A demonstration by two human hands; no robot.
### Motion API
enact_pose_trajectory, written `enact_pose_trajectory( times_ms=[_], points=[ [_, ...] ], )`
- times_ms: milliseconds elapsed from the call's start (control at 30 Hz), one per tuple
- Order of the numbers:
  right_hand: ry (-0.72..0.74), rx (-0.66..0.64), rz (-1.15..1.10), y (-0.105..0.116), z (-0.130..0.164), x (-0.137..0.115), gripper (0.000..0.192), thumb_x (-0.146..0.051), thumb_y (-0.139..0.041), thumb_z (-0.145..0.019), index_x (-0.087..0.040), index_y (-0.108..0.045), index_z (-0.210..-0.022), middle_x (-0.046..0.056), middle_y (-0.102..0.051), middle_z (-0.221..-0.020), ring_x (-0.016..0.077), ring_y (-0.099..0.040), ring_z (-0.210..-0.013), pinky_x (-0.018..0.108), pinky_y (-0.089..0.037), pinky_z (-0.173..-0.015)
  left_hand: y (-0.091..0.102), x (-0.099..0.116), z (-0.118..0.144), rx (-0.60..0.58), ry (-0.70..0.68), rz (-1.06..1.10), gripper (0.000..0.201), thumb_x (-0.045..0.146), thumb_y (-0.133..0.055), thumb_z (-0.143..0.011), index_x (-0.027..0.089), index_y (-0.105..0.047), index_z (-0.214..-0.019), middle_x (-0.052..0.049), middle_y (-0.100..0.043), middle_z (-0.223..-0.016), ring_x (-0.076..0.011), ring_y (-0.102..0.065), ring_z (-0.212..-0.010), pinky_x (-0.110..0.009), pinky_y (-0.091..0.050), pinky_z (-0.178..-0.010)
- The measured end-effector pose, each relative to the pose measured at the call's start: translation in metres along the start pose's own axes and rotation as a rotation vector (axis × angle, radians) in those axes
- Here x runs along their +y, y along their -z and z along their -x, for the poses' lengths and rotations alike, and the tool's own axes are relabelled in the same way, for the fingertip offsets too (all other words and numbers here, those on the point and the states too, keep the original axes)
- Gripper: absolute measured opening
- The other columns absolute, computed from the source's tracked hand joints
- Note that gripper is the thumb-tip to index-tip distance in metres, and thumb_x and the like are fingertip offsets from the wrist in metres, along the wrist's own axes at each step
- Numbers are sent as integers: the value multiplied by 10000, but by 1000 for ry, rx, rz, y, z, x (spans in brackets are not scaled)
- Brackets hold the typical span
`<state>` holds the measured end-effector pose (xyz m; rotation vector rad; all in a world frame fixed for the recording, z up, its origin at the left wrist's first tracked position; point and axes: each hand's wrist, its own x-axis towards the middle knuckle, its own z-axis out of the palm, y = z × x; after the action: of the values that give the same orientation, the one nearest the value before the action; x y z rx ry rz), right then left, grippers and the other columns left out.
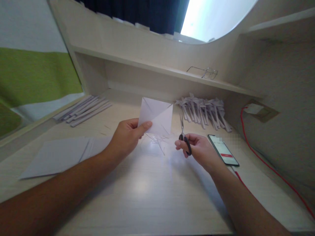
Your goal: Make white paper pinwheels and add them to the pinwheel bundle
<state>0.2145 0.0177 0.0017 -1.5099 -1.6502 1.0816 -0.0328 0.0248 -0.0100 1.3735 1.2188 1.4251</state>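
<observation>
A square sheet of white paper [157, 113] is pinched at its lower left by my left hand [128, 134], thumb in front. Slits run in from its corners, and creases cross it diagonally. My right hand [197, 146] grips a pair of scissors [182, 131] with black handles, blades pointing up and nearly together, a little to the right of the paper and apart from it. Beneath the paper, thin paper strips [159, 144] are scattered on the desk [147, 196].
Rolled paper sticks [83, 109] lie at the back left, paper sheets [59, 154] nearer on the left. Several paper pinwheels [201, 108] lie at the back right. A phone [223, 150] with a red cable [268, 164] is beside my right forearm. Eyeglasses [209, 72] rest on the shelf [147, 67].
</observation>
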Motion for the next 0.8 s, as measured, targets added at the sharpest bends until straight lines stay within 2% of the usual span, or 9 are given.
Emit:
enact_pose_trajectory(
  times_ms=[67, 167, 267, 367, 467, 600, 700, 767, 800],
  points=[
    [-34, 29, 142, 8, -6, 6, 390, -528, -807, -730, -161, -698, -802, 44, -719, -728, 121, -549, -538, 264, -410, -521, -2, 2, 3, -20, -10, 6, 373, 407, -751, -797, 168, -597, -556, 29, -512, -526, -100, -431, -519, -255, -316, -520],
    [-192, 62, 589, 25, -12, 20, 301, -437, -816, -743, -181, -664, -788, 32, -692, -621, 144, -578, -479, 267, -350, -460, -3, 4, 4, -35, -5, 47, 288, 358, -763, -760, 175, -611, -598, 28, -542, -558, -114, -471, -544, -255, -360, -536],
    [-260, -62, 771, 40, -15, 28, 248, -378, -803, -763, -192, -639, -749, 29, -675, -555, 164, -608, -440, 268, -339, -426, -5, 3, 5, -41, 27, 56, 202, 342, -777, -728, 180, -659, -710, 1, -631, -660, -151, -557, -603, -274, -440, -567],
    [-254, -200, 747, 47, -14, 31, 264, -332, -849, -696, -195, -626, -662, 24, -674, -540, 162, -617, -431, 255, -348, -406, -9, 1, 7, -68, 36, 87, 210, 325, -776, -722, 185, -686, -850, -27, -702, -793, -189, -637, -691, -304, -513, -628],
    [-245, -317, 711, 49, -14, 32, 277, -313, -894, -617, -194, -646, -648, 20, -684, -546, 159, -608, -413, 245, -348, -384, -11, 2, 10, -109, 80, 109, 242, 349, -766, -744, 173, -684, -887, -45, -717, -818, -211, -669, -725, -316, -542, -632],
    [-213, -379, 642, 55, -15, 34, 323, -337, -925, -568, -196, -664, -695, 20, -687, -564, 161, -602, -412, 239, -366, -374, -10, 3, 12, -64, 60, 22, 304, 386, -796, -740, 159, -687, -910, -56, -719, -854, -194, -646, -722, -287, -518, -589],
    [-196, -437, 561, 65, -13, 30, 302, -319, -902, -610, -207, -690, -792, 38, -748, -687, 177, -664, -502, 241, -443, -417, -8, 4, 12, -52, 43, -13, 326, 397, -801, -743, 162, -685, -937, -54, -715, -865, -182, -625, -703, -280, -499, -576],
    [-166, -397, 520, 69, -11, 22, 265, -330, -886, -653, -198, -704, -793, 41, -743, -673, 171, -663, -521, 238, -449, -433, -7, 5, 12, -53, 47, -11, 328, 401, -800, -744, 164, -679, -934, -55, -713, -863, -184, -626, -694, -288, -504, -579],
    [-122, -313, 496, 67, -9, 17, 256, -358, -878, -681, -190, -707, -772, 37, -722, -632, 160, -644, -511, 235, -438, -436, -7, 5, 13, -58, 51, -5, 324, 400, -798, -745, 164, -676, -930, -57, -714, -864, -188, -632, -698, -294, -511, -588]
  ],
)
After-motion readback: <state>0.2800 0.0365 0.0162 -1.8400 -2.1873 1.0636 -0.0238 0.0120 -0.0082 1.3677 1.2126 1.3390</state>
